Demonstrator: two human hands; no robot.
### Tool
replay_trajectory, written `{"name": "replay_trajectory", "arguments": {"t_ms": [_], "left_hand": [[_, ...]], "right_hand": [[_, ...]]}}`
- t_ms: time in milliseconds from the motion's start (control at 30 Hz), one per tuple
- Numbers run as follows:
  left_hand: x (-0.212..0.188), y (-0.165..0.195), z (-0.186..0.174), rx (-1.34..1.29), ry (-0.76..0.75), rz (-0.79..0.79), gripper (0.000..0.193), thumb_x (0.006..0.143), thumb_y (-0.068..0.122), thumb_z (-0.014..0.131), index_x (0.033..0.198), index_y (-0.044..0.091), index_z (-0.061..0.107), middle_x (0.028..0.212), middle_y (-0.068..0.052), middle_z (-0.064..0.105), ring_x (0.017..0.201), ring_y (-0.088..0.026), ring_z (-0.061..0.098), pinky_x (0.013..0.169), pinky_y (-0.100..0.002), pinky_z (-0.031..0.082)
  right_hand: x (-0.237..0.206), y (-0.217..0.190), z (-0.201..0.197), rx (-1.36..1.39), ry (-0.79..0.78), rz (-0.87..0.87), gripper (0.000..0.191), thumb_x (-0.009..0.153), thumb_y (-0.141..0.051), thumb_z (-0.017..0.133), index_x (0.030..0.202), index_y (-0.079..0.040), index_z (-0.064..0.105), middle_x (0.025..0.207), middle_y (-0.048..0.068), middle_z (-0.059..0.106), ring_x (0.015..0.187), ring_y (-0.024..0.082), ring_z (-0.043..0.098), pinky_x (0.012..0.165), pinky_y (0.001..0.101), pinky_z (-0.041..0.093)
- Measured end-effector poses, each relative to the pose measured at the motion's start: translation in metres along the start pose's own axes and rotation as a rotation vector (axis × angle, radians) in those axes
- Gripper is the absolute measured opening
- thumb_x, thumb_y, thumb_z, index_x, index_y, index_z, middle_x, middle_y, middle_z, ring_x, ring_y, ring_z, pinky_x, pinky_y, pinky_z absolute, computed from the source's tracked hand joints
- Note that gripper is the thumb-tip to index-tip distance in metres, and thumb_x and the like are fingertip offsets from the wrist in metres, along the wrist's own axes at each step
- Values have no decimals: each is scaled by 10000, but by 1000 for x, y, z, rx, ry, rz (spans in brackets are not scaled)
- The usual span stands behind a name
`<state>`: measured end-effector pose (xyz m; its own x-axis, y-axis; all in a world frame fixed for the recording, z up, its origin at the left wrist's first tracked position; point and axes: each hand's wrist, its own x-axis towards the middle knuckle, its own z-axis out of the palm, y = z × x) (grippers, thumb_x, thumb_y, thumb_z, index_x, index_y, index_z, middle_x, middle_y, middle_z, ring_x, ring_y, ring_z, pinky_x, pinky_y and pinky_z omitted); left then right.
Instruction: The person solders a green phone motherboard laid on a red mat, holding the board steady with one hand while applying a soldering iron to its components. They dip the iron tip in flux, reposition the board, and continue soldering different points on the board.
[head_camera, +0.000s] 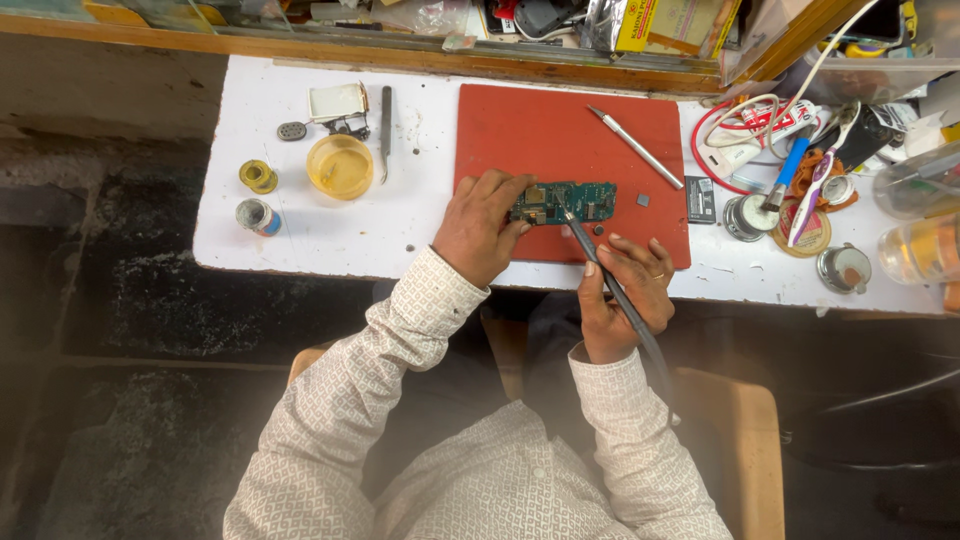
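Circuit board (563, 202), green and oblong, lies on the red mat (520, 125) near the mat's front edge, in the middle of the white worktop (300, 235).

At the far left of the worktop stand a small yellow spool (258, 176) and a small tin (258, 216), just beside each other. Next to them sits a round yellow dish (340, 166), with a white square pad (336, 101) behind it and tweezers (384, 130) lying along its right side.

The left hand (482, 226) rests on the mat at the board's left end, its fingers curled and pinching that end so the board lies flat. The right hand (625, 298) is closed around a dark soldering iron (612, 283), held like a pen, whose tip touches the board near its middle. A small grey chip (643, 200) lies on the mat just right of the board, and a slim metal-handled knife (636, 147) lies slantwise farther back.

Right of the mat are a small black battery (701, 198), a reel of solder (744, 217), a coil of red and white cable (735, 140), and a small round tin (843, 268) near the front edge.
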<state>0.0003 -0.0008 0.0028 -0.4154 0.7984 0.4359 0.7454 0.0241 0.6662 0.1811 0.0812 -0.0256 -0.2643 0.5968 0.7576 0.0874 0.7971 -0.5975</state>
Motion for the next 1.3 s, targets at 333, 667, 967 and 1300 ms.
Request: {"name": "replay_trajectory", "arguments": {"t_ms": [333, 667, 967, 1300], "left_hand": [[1, 1, -1, -4, -29, -30, 526, 797, 32, 774, 1302, 64, 629, 1128, -90, 625, 979, -296, 557, 924, -402, 496], [1, 1, 0, 2, -35, -40, 527, 800, 34, 774, 1306, 63, 628, 1136, -92, 624, 978, -298, 558, 928, -401, 499], [0, 2, -1, -16, -22, -24, 525, 796, 24, 768, 1301, 66, 627, 1138, -94, 623, 988, -304, 561, 929, -406, 495], [1, 0, 1, -1, -24, -23, 527, 800, 30, 769, 1306, 62, 625, 1130, -88, 622, 972, -297, 553, 921, -400, 498]], "right_hand": [[-1, 2, 0, -9, 4, -2, 108, 912, -92, 750, 1001, -32, 735, 932, 86, 763, 1097, 240, 730, 1197, 445, 403], [-4, 6, 0, 31, 47, 15, 110, 921, -51, 725, 1031, -45, 721, 951, 95, 756, 1116, 254, 732, 1196, 475, 434], [1, -2, -2, -7, -17, -8, 107, 917, -100, 744, 990, -22, 731, 899, 81, 751, 1092, 250, 731, 1196, 455, 395], [-3, 5, 0, 16, 30, -20, 96, 929, -90, 739, 1011, -45, 720, 927, 74, 756, 1106, 253, 733, 1195, 462, 426]]}}
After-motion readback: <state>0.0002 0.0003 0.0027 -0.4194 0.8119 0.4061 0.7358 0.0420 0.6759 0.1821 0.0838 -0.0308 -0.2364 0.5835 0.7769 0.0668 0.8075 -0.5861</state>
